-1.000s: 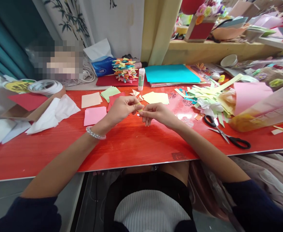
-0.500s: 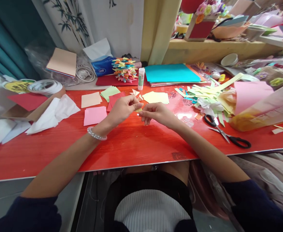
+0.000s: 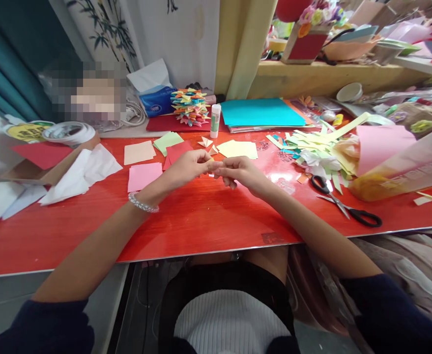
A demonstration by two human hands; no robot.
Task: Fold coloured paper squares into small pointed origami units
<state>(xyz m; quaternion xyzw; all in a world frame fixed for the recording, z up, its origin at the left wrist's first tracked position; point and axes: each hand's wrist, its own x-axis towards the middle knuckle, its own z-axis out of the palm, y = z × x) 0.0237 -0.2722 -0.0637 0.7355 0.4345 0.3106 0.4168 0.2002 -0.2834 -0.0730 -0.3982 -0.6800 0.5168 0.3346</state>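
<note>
My left hand [image 3: 189, 169], with a clear beaded bracelet at the wrist, pinches a small piece of yellow paper [image 3: 212, 159]. Opposite it, my right hand [image 3: 242, 173] has its thumb and fingers closed on the same paper, and the fingertips of both hands meet. Most of the paper is hidden by the fingers, so its folds cannot be made out. Just beyond lie small folded peach paper pieces [image 3: 205, 142]. Around the hands are square sheets: pink [image 3: 145, 177], red [image 3: 179, 149], yellow [image 3: 240, 149], green [image 3: 168, 142] and peach [image 3: 139, 153].
A glue stick [image 3: 215, 120] stands upright behind the hands, near a multicoloured paper ball [image 3: 190, 106]. Black-handled scissors [image 3: 335, 199] lie open at right, before a heap of paper strips [image 3: 322, 142]. White tissue [image 3: 86, 172] lies at left on the red table [image 3: 201, 226].
My left hand has shifted slightly towards the right hand, bringing the fingertips together. Less of the yellow paper shows now, while more of the peach folded pieces is visible.
</note>
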